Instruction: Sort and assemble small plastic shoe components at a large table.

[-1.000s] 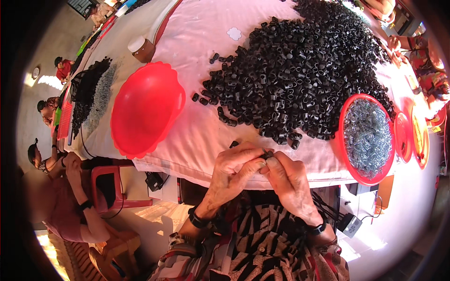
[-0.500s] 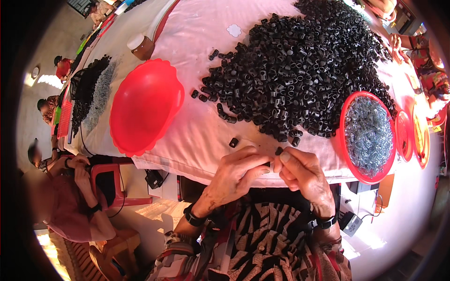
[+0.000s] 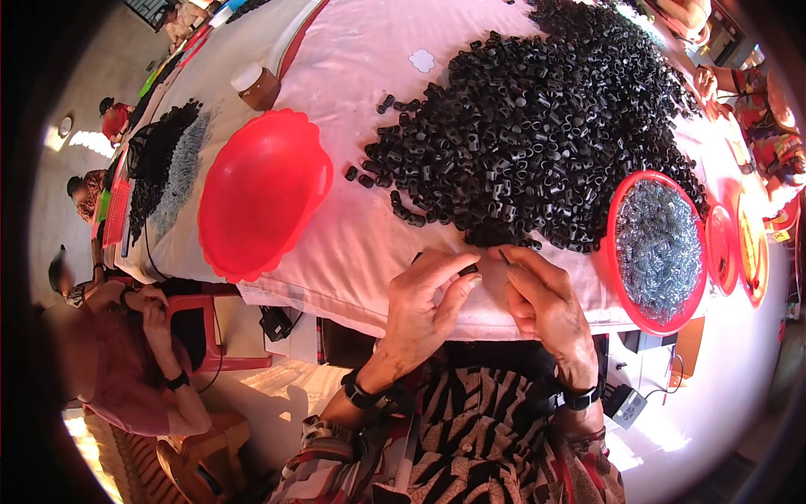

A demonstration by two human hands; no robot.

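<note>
My left hand [image 3: 421, 307] pinches a small black plastic piece [image 3: 468, 270] between thumb and forefinger, above the table's near edge. Just to its right, my right hand [image 3: 547, 307] has thumb and forefinger closed on a thin dark piece [image 3: 504, 257], too small to make out fully. The two hands are slightly apart. Beyond them spreads a large heap of black hollow plastic pieces [image 3: 537, 126], short and tube-like. One loose black piece is mostly hidden behind my left hand.
A scalloped red bowl [image 3: 260, 197] lies on the pink-white cloth at left, near a brown jar [image 3: 259, 88]. At right, a red basin [image 3: 615, 277] holds many small clear bits. A co-worker [image 3: 134, 361] sits at lower left; other people sit around the table.
My hands have drawn apart a little from touching fingertips. My left hand has turned more upright, and the black piece in its pinch now shows clearly.
</note>
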